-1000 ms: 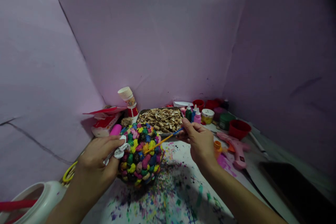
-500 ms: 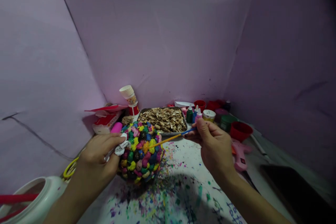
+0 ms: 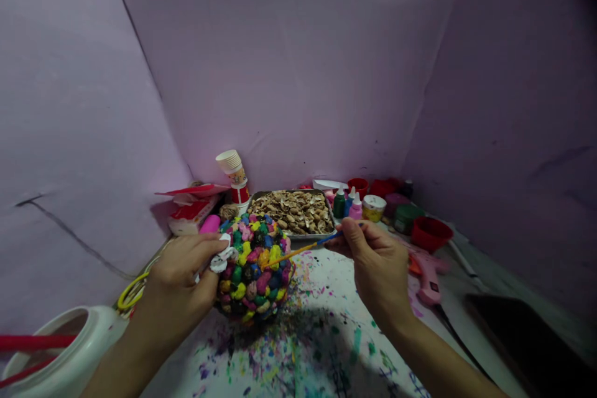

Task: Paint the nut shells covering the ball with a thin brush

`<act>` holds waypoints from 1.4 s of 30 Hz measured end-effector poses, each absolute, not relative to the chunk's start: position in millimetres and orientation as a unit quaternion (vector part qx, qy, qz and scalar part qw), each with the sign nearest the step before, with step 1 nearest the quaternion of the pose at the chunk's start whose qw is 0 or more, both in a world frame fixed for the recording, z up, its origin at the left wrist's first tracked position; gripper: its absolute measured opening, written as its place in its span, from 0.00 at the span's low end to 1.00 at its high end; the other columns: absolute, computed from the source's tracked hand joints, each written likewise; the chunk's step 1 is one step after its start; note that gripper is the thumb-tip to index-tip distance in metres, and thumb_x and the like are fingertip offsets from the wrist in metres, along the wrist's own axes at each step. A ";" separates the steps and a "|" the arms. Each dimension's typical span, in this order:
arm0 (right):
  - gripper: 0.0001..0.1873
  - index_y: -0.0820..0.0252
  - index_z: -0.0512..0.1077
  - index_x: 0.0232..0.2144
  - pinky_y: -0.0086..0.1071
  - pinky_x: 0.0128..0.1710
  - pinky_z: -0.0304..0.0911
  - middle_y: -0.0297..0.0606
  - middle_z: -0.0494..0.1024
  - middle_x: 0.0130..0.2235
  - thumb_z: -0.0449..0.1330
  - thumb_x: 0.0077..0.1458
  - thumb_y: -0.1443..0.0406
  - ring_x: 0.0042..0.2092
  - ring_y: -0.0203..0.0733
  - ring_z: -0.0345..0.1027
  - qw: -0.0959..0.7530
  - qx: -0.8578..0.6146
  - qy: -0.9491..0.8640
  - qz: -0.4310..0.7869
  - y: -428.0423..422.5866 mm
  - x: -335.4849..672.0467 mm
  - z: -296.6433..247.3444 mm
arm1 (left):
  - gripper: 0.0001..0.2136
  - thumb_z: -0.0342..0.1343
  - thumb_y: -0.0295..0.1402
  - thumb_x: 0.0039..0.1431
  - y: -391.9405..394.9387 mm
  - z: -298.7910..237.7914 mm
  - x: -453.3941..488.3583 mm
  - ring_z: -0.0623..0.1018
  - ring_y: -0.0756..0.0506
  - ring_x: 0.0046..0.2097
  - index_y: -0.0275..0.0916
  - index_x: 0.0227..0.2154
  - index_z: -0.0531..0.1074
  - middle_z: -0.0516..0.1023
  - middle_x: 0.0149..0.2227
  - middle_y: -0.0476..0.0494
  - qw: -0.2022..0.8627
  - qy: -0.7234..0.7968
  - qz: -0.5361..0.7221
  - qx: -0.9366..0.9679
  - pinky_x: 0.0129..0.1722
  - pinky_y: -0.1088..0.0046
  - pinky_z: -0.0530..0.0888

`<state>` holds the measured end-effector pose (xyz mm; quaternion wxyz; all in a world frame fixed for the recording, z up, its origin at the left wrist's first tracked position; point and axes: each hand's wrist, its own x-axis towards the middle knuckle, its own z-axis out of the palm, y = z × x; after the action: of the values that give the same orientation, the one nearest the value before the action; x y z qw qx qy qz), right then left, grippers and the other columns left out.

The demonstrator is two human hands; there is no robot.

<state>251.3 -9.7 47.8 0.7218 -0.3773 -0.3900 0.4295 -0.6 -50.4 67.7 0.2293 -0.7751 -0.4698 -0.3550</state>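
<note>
A round object (image 3: 254, 283) covered in bumpy, shell-like pieces painted in many colours stands on the paint-spattered table. At its left side, my left hand (image 3: 186, 280) is closed on a crumpled white tissue (image 3: 224, 255), pressed against the bumpy surface. My right hand (image 3: 377, 267) pinches a thin stick (image 3: 303, 250), blue near the fingers and orange toward its far end. That orange end meets an orange piece on the front of the round object. Whether it has bristles is too small to tell.
Behind is a metal tray (image 3: 334, 217) of peanut shells. Paint bottles (image 3: 339, 203), a paint jar (image 3: 374, 208) and a red cup (image 3: 430, 234) stand to its right. A pink glue gun (image 3: 428, 283) and black slab (image 3: 522, 336) lie right; a white tub (image 3: 100, 333) stands front left.
The camera view has shifted slightly, moving the scene a little to the right. My right hand has come slightly closer to the round object; both hands keep their holds.
</note>
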 end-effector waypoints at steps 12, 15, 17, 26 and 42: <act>0.25 0.60 0.69 0.14 0.30 0.17 0.66 0.29 0.70 0.13 0.74 0.29 0.48 0.15 0.34 0.62 0.686 -0.426 -0.290 0.514 28.6 229.9 23.7 | 0.13 0.49 0.22 0.54 -51.5 67.9 2.2 0.81 0.41 0.40 0.39 0.37 0.76 0.82 0.38 0.40 0.225 -0.472 -0.359 -0.773 0.40 0.62 0.78; 0.26 0.60 0.68 0.14 0.29 0.15 0.64 0.28 0.69 0.13 0.74 0.28 0.48 0.15 0.33 0.62 0.687 -0.428 -0.272 0.520 31.2 225.9 21.6 | 0.13 0.48 0.22 0.54 -52.4 70.0 3.5 0.81 0.41 0.40 0.38 0.36 0.76 0.83 0.38 0.40 0.229 -0.471 -0.353 -0.775 0.40 0.61 0.78; 0.26 0.60 0.68 0.14 0.28 0.15 0.64 0.28 0.69 0.14 0.73 0.28 0.47 0.15 0.33 0.62 0.693 -0.424 -0.265 0.518 33.0 224.4 21.8 | 0.13 0.48 0.22 0.54 -52.6 70.9 3.9 0.81 0.40 0.41 0.37 0.37 0.76 0.83 0.38 0.39 0.236 -0.467 -0.350 -0.777 0.40 0.60 0.78; 0.26 0.59 0.69 0.18 0.29 0.16 0.65 0.27 0.70 0.15 0.72 0.32 0.46 0.16 0.33 0.64 0.728 -0.395 -0.275 0.488 27.9 239.7 34.1 | 0.13 0.48 0.22 0.54 -50.8 67.9 -0.3 0.81 0.41 0.40 0.38 0.37 0.74 0.82 0.38 0.38 0.246 -0.464 -0.350 -0.776 0.40 0.61 0.78; 0.07 0.57 0.73 0.32 0.25 0.28 0.68 0.31 0.79 0.26 0.56 0.60 0.70 0.27 0.33 0.73 0.696 -0.291 -0.651 0.087 -34.7 245.5 55.5 | 0.13 0.48 0.26 0.48 -46.9 75.0 -19.1 0.82 0.42 0.34 0.45 0.33 0.76 0.84 0.32 0.46 0.200 -0.558 -0.340 -0.730 0.33 0.67 0.78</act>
<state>245.5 -34.7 55.5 0.6956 -0.2910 -0.6511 0.0870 -19.1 -46.9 75.0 0.1997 -0.7303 -0.5576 -0.3403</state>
